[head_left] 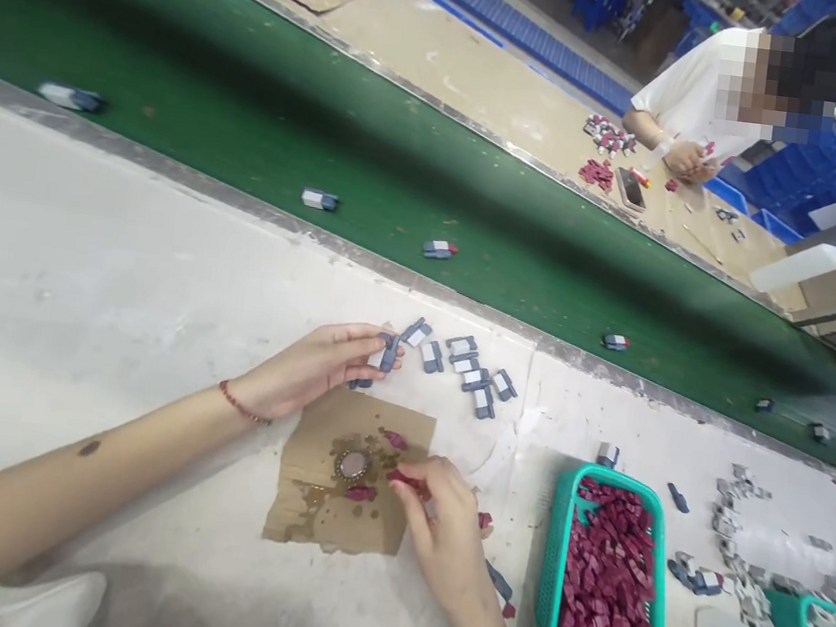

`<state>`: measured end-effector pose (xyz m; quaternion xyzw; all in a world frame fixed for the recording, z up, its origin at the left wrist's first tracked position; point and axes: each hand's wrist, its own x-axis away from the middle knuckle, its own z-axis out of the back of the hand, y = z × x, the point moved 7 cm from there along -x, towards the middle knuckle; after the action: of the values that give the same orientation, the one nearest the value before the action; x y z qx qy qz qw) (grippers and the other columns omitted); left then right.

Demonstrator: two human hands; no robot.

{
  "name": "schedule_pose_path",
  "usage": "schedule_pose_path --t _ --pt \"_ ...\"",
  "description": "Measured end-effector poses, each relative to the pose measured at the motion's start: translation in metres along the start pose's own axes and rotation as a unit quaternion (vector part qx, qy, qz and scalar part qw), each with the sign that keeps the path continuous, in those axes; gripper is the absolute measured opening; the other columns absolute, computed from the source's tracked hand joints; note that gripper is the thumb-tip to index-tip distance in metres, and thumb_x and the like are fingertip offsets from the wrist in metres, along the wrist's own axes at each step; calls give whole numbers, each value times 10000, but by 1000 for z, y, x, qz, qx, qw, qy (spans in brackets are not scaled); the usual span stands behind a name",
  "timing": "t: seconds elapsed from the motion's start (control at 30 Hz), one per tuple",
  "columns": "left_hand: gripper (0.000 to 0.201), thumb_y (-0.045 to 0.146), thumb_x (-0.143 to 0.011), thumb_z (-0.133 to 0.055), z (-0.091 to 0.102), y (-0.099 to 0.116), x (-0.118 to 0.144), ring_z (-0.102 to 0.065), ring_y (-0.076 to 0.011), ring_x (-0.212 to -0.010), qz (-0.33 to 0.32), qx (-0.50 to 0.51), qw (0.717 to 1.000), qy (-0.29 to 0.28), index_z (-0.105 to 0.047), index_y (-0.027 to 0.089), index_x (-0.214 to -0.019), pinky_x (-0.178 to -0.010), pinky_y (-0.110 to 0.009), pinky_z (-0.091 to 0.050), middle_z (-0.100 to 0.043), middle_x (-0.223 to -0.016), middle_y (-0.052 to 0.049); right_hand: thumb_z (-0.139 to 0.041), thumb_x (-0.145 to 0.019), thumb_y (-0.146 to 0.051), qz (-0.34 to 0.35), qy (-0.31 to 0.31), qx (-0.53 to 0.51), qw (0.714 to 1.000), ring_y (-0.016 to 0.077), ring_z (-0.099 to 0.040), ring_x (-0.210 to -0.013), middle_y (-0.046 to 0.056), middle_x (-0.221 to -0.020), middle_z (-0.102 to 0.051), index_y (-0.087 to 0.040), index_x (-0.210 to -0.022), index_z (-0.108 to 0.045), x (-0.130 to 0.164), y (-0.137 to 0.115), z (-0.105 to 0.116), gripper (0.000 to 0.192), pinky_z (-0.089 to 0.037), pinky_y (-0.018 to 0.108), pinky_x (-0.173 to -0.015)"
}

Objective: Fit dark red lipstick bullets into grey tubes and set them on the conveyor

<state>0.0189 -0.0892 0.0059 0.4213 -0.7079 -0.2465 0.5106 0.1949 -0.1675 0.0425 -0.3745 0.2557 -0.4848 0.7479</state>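
Note:
My left hand [333, 364] grips a small blue-grey and white plastic part [385, 353] above the table, fingers closed round its sides. Between thumb and forefinger of my right hand [443, 523] is a small dark-red plastic piece [410, 482]. Both hands are near a brown cardboard sheet [305, 442] with wet stains. On it sits a small round bottle cap [351, 464], with red pieces [359, 493] lying beside it. Several more blue-grey and white parts [466, 364] lie in a loose group to the right of my left hand.
A green basket [554, 561] full of red pieces stands to the right. White-grey parts [734, 521] are scattered beyond it. A green conveyor belt [255, 154] carrying spaced-out parts crosses behind the table. Across the belt, a person in a white shirt [689, 93] handles small parts.

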Motion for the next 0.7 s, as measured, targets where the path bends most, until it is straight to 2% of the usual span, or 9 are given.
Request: schedule_pose_path --t 0.1,0.23,0.33,0.43,0.57,0.63,0.7 --pt "377 353 -594 -876 19 -4 22 -670 -218 -922 -7 -2 999 35 -720 194 -899 -831 -305 -539 -739 -895 -37 -414 -997 -201 84 -43 79 992 194 -618 -739 61 -790 -662 -190 -885 -607 -12 -14 -29 223 -515 295 -647" --pt "407 390 -534 -909 34 -13 40 -664 -226 -873 -7 -10 997 71 -726 175 -826 -821 -311 -514 -743 -825 -59 -401 -971 -90 171 -64 199 963 204 -565 -677 49 -719 -619 -181 -829 -593 -16 -24 -51 256 -480 302 -582" --pt "424 384 -500 -930 40 -25 47 -649 -182 -765 14 32 995 89 -724 167 -802 -673 -245 -510 -726 -754 -42 -428 -930 -26 200 -67 253 944 205 -552 -678 48 -710 -605 -179 -806 -590 -15 -29 -58 255 -466 298 -571" --pt "453 357 -497 -939 40 -37 50 -619 -127 -650 46 89 991 87 -725 182 -855 -544 -190 -477 -701 -721 -3 -428 -916 -3 206 -71 269 938 202 -552 -674 47 -704 -599 -183 -791 -589 -15 -31 -63 272 -461 294 -564" --pt "432 328 -548 -924 37 -41 52 -627 -96 -643 63 104 989 79 -759 193 -924 -588 -173 -518 -717 -814 2 -400 -946 -47 187 -66 210 957 210 -577 -669 56 -706 -622 -176 -822 -608 -19 -27 -57 275 -479 309 -559" --pt "386 317 -587 -907 35 -40 54 -656 -110 -722 63 101 991 66 -774 192 -928 -676 -176 -543 -738 -907 -18 -427 -970 -114 145 -64 113 981 201 -611 -697 50 -733 -650 -184 -875 -626 -23 -22 -47 231 -514 301 -604" --pt "402 306 -614 -894 30 -39 56 -678 -138 -835 67 92 993 29 -775 197 -982 -777 -187 -546 -747 -997 -38 -492 -968 -180 76 -47 -4 996 184 -656 -745 40 -789 -690 -203 -914 -643 -26 -13 -32 162 -542 286 -661"
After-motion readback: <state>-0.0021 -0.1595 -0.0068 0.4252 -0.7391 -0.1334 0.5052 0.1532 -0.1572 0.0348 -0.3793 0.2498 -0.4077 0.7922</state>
